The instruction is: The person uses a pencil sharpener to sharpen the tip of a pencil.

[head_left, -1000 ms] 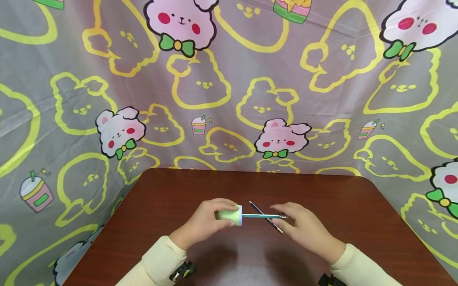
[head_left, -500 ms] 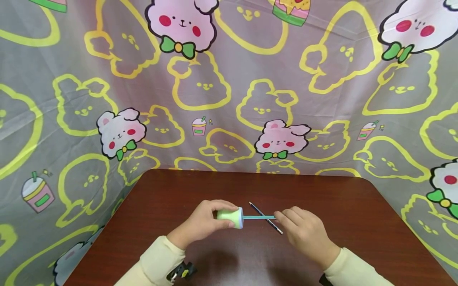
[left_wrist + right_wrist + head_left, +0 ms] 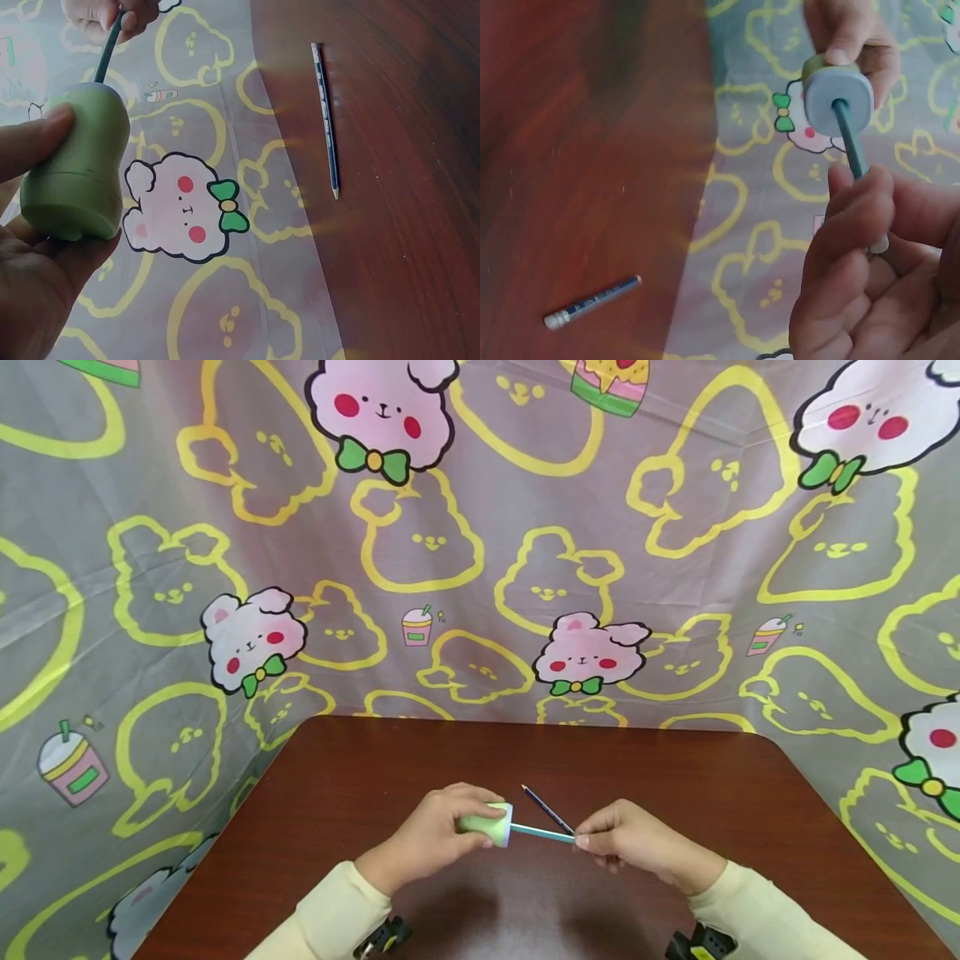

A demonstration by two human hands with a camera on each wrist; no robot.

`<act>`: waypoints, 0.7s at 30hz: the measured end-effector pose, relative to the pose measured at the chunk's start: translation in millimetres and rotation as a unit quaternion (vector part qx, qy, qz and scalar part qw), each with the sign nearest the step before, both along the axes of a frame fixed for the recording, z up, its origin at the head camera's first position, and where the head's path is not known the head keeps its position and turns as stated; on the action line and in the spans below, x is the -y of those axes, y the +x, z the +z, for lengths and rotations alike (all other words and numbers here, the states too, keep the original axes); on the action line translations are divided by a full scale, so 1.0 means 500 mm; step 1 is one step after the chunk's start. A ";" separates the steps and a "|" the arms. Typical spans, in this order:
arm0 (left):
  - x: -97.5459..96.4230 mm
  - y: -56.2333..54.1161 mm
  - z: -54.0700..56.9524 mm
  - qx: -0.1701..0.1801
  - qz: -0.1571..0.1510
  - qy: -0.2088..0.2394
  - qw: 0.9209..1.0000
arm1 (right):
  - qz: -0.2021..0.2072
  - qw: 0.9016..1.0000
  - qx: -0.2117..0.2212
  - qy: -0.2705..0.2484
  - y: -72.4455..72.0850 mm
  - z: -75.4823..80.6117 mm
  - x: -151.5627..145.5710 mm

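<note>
My left hand (image 3: 435, 835) grips a light green pencil sharpener (image 3: 483, 825) with a pale bluish end face, held above the table. A teal pencil (image 3: 542, 832) runs into the hole in that face, its tip hidden inside. Thumb and fingers of my right hand (image 3: 637, 843) pinch the pencil near its other end. In the right wrist view the pencil's pale end (image 3: 880, 244) pokes out below those fingers. The left wrist view shows the waisted body of the sharpener (image 3: 79, 161) between thumb and fingers.
A dark blue patterned pencil (image 3: 545, 807) with a white eraser end lies on the reddish-brown table (image 3: 405, 752) behind the hands. Cloth curtain (image 3: 480, 610) with cartoon rabbits hangs round the table's back and sides.
The right hand, loosely spread near the pencil's end at first, has come round it and now pinches it with the wrist turned. The sharpener and teal pencil have tilted slightly, pencil end downward.
</note>
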State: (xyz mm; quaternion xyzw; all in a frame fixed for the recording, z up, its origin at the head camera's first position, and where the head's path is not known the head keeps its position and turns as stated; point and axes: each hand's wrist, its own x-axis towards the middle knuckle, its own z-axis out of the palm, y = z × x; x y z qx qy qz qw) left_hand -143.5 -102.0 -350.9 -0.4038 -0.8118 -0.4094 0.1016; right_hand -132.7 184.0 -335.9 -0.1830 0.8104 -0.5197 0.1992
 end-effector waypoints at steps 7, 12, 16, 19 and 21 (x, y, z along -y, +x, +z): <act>-0.001 -0.001 -0.002 -0.002 0.016 -0.021 1.000 | -0.012 0.984 -0.136 0.110 0.000 -0.010 0.005; -0.003 0.000 -0.001 0.008 0.017 -0.031 0.999 | -0.015 0.966 -0.208 0.156 -0.001 -0.012 0.004; -0.006 0.000 0.000 0.011 0.018 -0.031 0.999 | -0.004 0.962 -0.227 0.151 -0.005 -0.013 0.001; -0.007 -0.001 -0.003 0.011 0.018 -0.031 0.999 | 0.006 0.963 -0.230 0.139 -0.007 -0.014 -0.002; -0.008 -0.002 -0.005 0.012 0.018 -0.031 0.999 | 0.010 0.964 -0.229 0.132 -0.007 -0.014 -0.004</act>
